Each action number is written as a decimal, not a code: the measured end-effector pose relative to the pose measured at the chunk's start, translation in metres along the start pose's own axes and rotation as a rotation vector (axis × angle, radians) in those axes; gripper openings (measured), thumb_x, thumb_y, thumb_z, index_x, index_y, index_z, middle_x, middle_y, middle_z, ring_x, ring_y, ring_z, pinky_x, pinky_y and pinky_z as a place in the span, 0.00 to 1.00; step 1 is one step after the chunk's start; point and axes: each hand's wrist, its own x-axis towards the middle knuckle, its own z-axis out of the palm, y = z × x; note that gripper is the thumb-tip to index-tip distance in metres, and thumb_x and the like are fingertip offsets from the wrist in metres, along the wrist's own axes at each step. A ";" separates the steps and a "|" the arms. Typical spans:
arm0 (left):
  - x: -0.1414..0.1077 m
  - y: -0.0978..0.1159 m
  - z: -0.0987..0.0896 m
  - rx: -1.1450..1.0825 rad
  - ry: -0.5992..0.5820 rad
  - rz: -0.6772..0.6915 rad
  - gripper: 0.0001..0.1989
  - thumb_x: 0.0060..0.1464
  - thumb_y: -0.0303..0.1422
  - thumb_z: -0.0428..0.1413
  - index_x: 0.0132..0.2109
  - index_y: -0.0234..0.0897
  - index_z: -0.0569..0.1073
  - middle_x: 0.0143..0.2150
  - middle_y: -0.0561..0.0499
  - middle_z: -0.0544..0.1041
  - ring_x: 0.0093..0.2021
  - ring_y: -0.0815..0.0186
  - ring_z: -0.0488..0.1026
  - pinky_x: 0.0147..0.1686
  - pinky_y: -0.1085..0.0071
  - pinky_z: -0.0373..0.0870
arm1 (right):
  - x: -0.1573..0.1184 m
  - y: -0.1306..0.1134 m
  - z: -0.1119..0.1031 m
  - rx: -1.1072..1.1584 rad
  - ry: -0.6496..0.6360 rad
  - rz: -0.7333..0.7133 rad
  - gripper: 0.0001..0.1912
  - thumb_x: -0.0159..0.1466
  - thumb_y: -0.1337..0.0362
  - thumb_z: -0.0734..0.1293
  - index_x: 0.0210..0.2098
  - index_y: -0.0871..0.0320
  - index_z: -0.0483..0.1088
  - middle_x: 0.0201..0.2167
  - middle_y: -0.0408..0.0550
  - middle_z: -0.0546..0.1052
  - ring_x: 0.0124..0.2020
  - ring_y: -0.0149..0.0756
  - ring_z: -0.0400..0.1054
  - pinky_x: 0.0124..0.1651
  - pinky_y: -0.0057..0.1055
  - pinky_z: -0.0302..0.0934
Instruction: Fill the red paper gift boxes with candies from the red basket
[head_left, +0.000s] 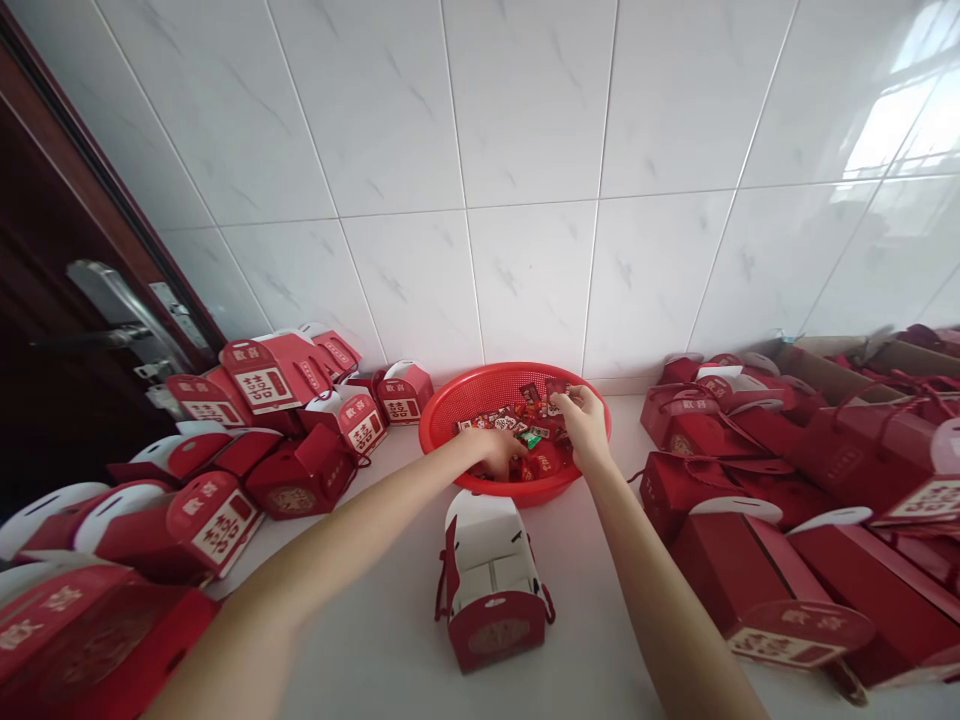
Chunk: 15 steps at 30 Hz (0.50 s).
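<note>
A red plastic basket point(442, 400) holds several small wrapped candies point(510, 420), mostly red, with one green wrapper point(531, 438) among them. My left hand point(499, 452) reaches down into the candies, its fingers curled together close to the green one; what they grip, if anything, is hidden. At the basket's right side, my right hand point(585, 418) pinches a dark red candy packet point(556, 388) between thumb and fingers, near the rim. Directly in front of the basket stands a red gift box point(496, 632), its top open and white inside, with cords at its sides.
Several red gift boxes with gold-and-white characters crowd the left, among them a stacked box point(262, 375). More red boxes point(757, 560) fill the right, beside brown cardboard point(817, 372). A white tiled wall point(525, 200) rises behind; a dark door with a metal handle point(120, 310) is at left.
</note>
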 end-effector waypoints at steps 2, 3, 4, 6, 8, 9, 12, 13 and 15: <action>0.002 0.005 0.005 0.070 -0.030 -0.023 0.22 0.34 0.25 0.64 0.41 0.45 0.81 0.38 0.47 0.81 0.38 0.53 0.78 0.39 0.62 0.73 | -0.001 -0.001 0.000 0.003 -0.004 0.010 0.11 0.48 0.59 0.70 0.29 0.55 0.67 0.26 0.42 0.75 0.29 0.37 0.69 0.30 0.31 0.63; 0.002 0.007 0.006 0.093 -0.045 -0.024 0.20 0.34 0.24 0.63 0.40 0.44 0.81 0.37 0.47 0.80 0.39 0.53 0.78 0.40 0.62 0.73 | -0.001 -0.001 0.001 0.004 -0.006 0.014 0.11 0.48 0.58 0.70 0.29 0.55 0.67 0.26 0.43 0.75 0.29 0.37 0.69 0.30 0.31 0.63; 0.002 0.009 0.007 0.111 -0.052 -0.018 0.18 0.35 0.24 0.62 0.38 0.43 0.80 0.35 0.47 0.80 0.39 0.53 0.78 0.40 0.62 0.73 | -0.001 -0.002 0.001 0.004 -0.007 0.017 0.11 0.48 0.58 0.70 0.30 0.55 0.68 0.26 0.43 0.75 0.29 0.37 0.69 0.30 0.32 0.63; 0.002 0.011 0.005 0.131 -0.060 0.000 0.16 0.36 0.24 0.61 0.36 0.43 0.79 0.32 0.49 0.79 0.39 0.54 0.77 0.41 0.63 0.72 | -0.002 -0.002 0.001 0.006 -0.007 0.020 0.11 0.48 0.58 0.70 0.29 0.55 0.68 0.26 0.43 0.76 0.29 0.37 0.70 0.31 0.31 0.63; 0.000 0.011 0.003 0.133 -0.064 0.008 0.15 0.37 0.24 0.61 0.35 0.43 0.78 0.31 0.51 0.78 0.37 0.56 0.77 0.40 0.65 0.72 | -0.002 -0.003 0.001 0.008 -0.003 0.020 0.11 0.48 0.59 0.70 0.29 0.55 0.68 0.26 0.42 0.76 0.30 0.37 0.70 0.32 0.31 0.63; -0.001 0.010 0.001 0.129 -0.064 0.007 0.14 0.37 0.24 0.61 0.34 0.43 0.78 0.31 0.51 0.79 0.35 0.57 0.76 0.38 0.66 0.72 | -0.002 -0.003 0.001 0.010 -0.003 0.020 0.11 0.48 0.59 0.70 0.29 0.55 0.68 0.26 0.42 0.76 0.30 0.37 0.71 0.32 0.32 0.63; -0.004 0.003 -0.004 0.114 -0.019 -0.003 0.09 0.41 0.27 0.61 0.34 0.41 0.77 0.33 0.50 0.79 0.34 0.58 0.76 0.36 0.67 0.71 | -0.003 -0.004 0.001 0.019 -0.013 0.022 0.11 0.49 0.59 0.69 0.31 0.55 0.68 0.26 0.43 0.77 0.31 0.39 0.72 0.34 0.33 0.65; -0.004 0.000 -0.006 0.110 0.013 -0.006 0.09 0.42 0.28 0.61 0.35 0.41 0.77 0.35 0.50 0.80 0.36 0.57 0.77 0.36 0.67 0.71 | -0.003 -0.004 0.001 0.022 -0.018 0.021 0.11 0.49 0.59 0.69 0.31 0.55 0.68 0.26 0.43 0.78 0.32 0.40 0.73 0.34 0.33 0.65; -0.004 -0.009 -0.010 0.102 0.088 -0.012 0.09 0.46 0.30 0.60 0.38 0.42 0.76 0.39 0.49 0.80 0.41 0.56 0.77 0.38 0.68 0.70 | -0.003 -0.005 0.001 0.026 -0.030 0.012 0.11 0.49 0.59 0.69 0.32 0.55 0.68 0.28 0.44 0.79 0.34 0.41 0.74 0.36 0.34 0.65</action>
